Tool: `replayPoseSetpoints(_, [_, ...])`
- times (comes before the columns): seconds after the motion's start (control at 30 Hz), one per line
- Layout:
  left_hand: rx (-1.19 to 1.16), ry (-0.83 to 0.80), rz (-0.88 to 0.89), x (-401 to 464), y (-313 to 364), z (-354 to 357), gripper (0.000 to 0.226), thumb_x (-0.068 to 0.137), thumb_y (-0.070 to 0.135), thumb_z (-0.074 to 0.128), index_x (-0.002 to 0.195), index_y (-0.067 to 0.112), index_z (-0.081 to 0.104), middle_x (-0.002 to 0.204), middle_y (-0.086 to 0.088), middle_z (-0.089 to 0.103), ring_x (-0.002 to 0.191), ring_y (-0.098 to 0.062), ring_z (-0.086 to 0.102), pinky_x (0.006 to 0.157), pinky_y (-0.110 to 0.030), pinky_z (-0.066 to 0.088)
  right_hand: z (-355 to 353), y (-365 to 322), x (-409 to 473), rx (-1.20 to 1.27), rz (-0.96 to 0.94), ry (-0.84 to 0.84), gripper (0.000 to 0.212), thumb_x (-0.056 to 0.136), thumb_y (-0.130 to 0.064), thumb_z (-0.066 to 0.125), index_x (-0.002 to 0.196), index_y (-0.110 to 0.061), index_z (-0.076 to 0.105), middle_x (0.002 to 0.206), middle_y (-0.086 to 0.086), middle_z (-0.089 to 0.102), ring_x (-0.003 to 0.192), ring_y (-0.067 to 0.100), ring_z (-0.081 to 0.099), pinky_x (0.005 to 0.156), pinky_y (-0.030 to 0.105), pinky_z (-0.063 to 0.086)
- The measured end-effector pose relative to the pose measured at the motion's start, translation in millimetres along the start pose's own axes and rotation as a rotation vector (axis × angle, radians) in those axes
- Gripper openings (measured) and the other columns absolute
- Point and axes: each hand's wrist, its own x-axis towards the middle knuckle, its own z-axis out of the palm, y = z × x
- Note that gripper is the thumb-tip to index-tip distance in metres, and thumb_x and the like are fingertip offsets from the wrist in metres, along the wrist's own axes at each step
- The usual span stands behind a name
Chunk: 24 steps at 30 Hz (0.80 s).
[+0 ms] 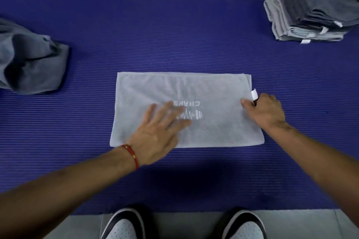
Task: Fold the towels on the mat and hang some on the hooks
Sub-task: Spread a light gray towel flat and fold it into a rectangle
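One pale grey folded towel (186,91) lies mid-frame; the left hand (155,137) presses flat with blurred, seemingly spread fingers, and the right hand (268,110) pinches its edge.

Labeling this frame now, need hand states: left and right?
Left hand: open, fingers spread flat on the light towel, blurred by motion.
Right hand: closed, pinching the towel's right edge beside the white tag.
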Motion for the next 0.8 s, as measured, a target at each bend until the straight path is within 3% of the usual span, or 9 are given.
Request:
replayPoseSetpoints(0.1, [0.051,-0.035,0.060,0,13,21,0.056,0.107,0.044,0.023,0.161,0.038,0.006,0.170,-0.001,0.004,0.155,-0.035,-0.003,0.115,-0.069,0.014,-5,-6,4,0.109,0.074,-0.087,0.063,0.079,-0.068,0.052,0.081,-0.006,0.061,0.088,0.012,0.066,0.088,0.034,0.064,0.073,0.043,0.057])
replayPoseSetpoints(0.23, [0.112,-0.033,0.073,-1,10,22,0.058,0.108,0.049,0.017,0.160,0.036,-0.004,0.170,-0.006,-0.004,0.154,-0.039,-0.006,0.115,-0.070,0.013,-4,-12,0,0.069,0.023,-0.038,0.046,0.093,-0.051,0.059,0.082,-0.006,0.059,0.081,0.009,0.065,0.077,0.031,0.065,0.059,0.033,0.046])
replayPoseSetpoints(0.3, [0.109,-0.041,0.077,-1,11,19,0.058,0.107,0.050,0.014,0.160,0.036,-0.004,0.170,-0.006,-0.004,0.154,-0.039,-0.005,0.114,-0.071,0.013,-4,-11,-1,0.130,0.019,-0.033,0.044,0.092,-0.049,0.063,0.085,-0.005,0.063,0.083,0.008,0.068,0.077,0.028,0.066,0.059,0.033,0.047])
replayPoseSetpoints(0.4, [0.083,-0.080,0.082,0,10,16,0.057,0.106,0.051,0.010,0.160,0.038,-0.006,0.170,-0.004,-0.004,0.154,-0.038,-0.007,0.114,-0.071,0.012,-15,-5,-1,0.562,0.124,-0.199,0.028,0.091,-0.038,0.073,0.093,-0.011,0.072,0.092,0.004,0.075,0.086,0.022,0.072,0.079,0.035,0.058])
replayPoseSetpoints(0.5, [0.041,-0.125,0.076,1,10,13,0.058,0.105,0.051,0.014,0.160,0.041,-0.001,0.170,-0.001,-0.002,0.155,-0.035,-0.006,0.115,-0.072,0.010,-34,-2,-6,0.802,0.148,-0.388,0.023,0.100,-0.028,0.064,0.107,-0.008,0.072,0.106,0.006,0.077,0.097,0.022,0.073,0.088,0.039,0.058])
replayPoseSetpoints(0.6, [-0.061,-0.141,0.018,8,14,-3,0.060,0.098,0.047,0.027,0.157,0.039,0.023,0.167,0.001,0.018,0.155,-0.030,0.011,0.115,-0.071,0.017,-51,-1,-9,0.653,-0.048,-0.410,0.018,0.105,-0.024,0.056,0.116,-0.014,0.066,0.108,0.004,0.075,0.090,0.020,0.075,0.075,0.040,0.062])
replayPoseSetpoints(0.67, [-0.265,-0.013,-0.079,17,22,-22,0.056,0.096,0.041,0.039,0.151,0.030,0.042,0.156,0.004,0.041,0.147,-0.020,0.032,0.120,-0.052,0.025,-64,-12,-15,0.448,-0.228,-0.337,0.013,0.103,-0.027,0.058,0.112,-0.018,0.062,0.103,0.001,0.073,0.074,0.025,0.075,0.063,0.045,0.063])
replayPoseSetpoints(0.73, [-0.617,0.059,-0.265,32,28,-48,0.043,0.100,0.032,0.051,0.142,0.025,0.055,0.138,0.011,0.056,0.128,-0.009,0.050,0.109,-0.015,0.032,-75,-34,-27,0.365,-0.376,-0.310,0.013,0.101,-0.029,0.060,0.110,-0.019,0.059,0.101,-0.002,0.071,0.063,0.027,0.074,0.053,0.045,0.061])
replayPoseSetpoints(0.8, [-1.108,0.085,-0.459,47,34,-80,0.031,0.101,0.032,0.055,0.130,0.025,0.064,0.122,0.012,0.065,0.107,-0.008,0.062,0.095,-0.011,0.048,-80,-65,-45,0.343,-0.493,-0.293,0.013,0.101,-0.030,0.062,0.107,-0.019,0.059,0.098,-0.004,0.071,0.053,0.021,0.071,0.047,0.038,0.058])
